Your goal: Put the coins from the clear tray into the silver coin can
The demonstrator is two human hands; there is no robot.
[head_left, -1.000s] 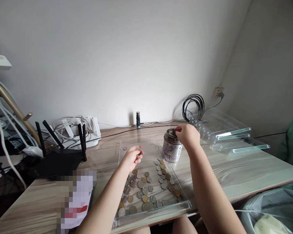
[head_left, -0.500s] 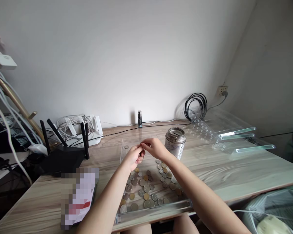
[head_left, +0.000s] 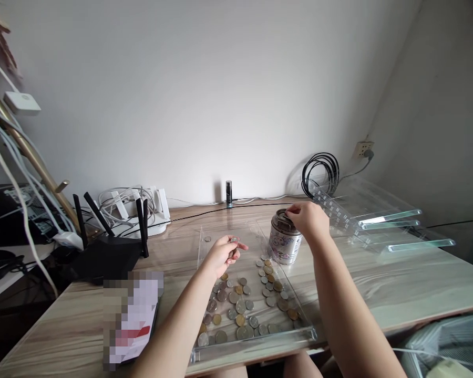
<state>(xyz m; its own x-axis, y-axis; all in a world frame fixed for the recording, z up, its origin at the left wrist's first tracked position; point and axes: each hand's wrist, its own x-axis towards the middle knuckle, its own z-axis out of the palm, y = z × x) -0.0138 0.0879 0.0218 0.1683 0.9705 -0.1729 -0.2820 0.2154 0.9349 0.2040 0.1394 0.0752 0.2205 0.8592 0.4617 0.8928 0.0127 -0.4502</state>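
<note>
It looks like a room at home: wood-grain desk [head_left: 402,281], black router [head_left: 106,260] and wall socket [head_left: 362,149].

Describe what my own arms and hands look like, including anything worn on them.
Your left hand and right hand are bare, with no gloves and no rings that I can make out. The left forearm and right forearm show no sleeve, watch or bracelet in view. The nails are too small to judge.

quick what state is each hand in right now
Left hand: partly curled, holding a round silver metal coin.
Right hand: bent over the floral-patterned silver cylindrical metal tin; cannot tell if it holds anything.
</note>
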